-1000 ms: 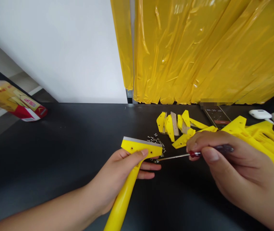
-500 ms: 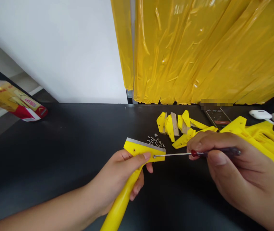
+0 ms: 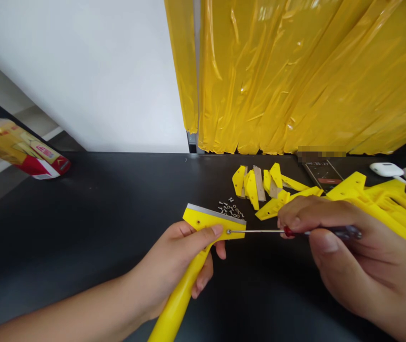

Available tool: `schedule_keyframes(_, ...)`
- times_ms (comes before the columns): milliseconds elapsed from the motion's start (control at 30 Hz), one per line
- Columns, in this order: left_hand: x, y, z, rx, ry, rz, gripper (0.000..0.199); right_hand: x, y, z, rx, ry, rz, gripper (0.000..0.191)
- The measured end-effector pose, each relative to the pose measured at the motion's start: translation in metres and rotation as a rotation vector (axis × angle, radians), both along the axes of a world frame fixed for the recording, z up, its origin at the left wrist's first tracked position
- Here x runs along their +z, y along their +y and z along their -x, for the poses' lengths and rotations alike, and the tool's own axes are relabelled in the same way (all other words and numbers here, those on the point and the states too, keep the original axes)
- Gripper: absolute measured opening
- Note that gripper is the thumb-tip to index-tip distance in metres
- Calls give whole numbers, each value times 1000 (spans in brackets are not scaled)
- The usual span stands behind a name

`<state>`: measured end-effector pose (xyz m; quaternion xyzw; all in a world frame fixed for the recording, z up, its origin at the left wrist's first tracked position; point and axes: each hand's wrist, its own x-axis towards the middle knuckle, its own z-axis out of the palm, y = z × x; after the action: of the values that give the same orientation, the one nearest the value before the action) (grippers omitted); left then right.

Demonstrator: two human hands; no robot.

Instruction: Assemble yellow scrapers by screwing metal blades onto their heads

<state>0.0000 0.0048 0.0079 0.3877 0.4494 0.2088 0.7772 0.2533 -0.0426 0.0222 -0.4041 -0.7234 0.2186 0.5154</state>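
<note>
Closed grips: the left hand [image 3: 169, 270] wraps a yellow plastic scraper [image 3: 206, 219], the right hand [image 3: 352, 256] pinches a screwdriver [image 3: 259, 231] at its screw [image 3: 228, 232]; keep the shaft square, though seating is hard to tell.

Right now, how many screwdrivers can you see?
1: the screwdriver is in the right hand, its tip on a screw in the yellow scraper that the left hand holds.
</note>
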Motion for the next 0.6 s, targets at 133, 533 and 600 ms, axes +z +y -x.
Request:
schedule_keyframes(133,1,-1,0,6,3,-10,44,10,0,-1,34,-88,-44,37)
schedule_keyframes(533,-5,-3,0,6,14,-42,44,52,2,29,64,-532,-254,26)
schedule_keyframes(600,-6,-3,0,14,1,-53,43,58,0,34,43,-576,-206,27)
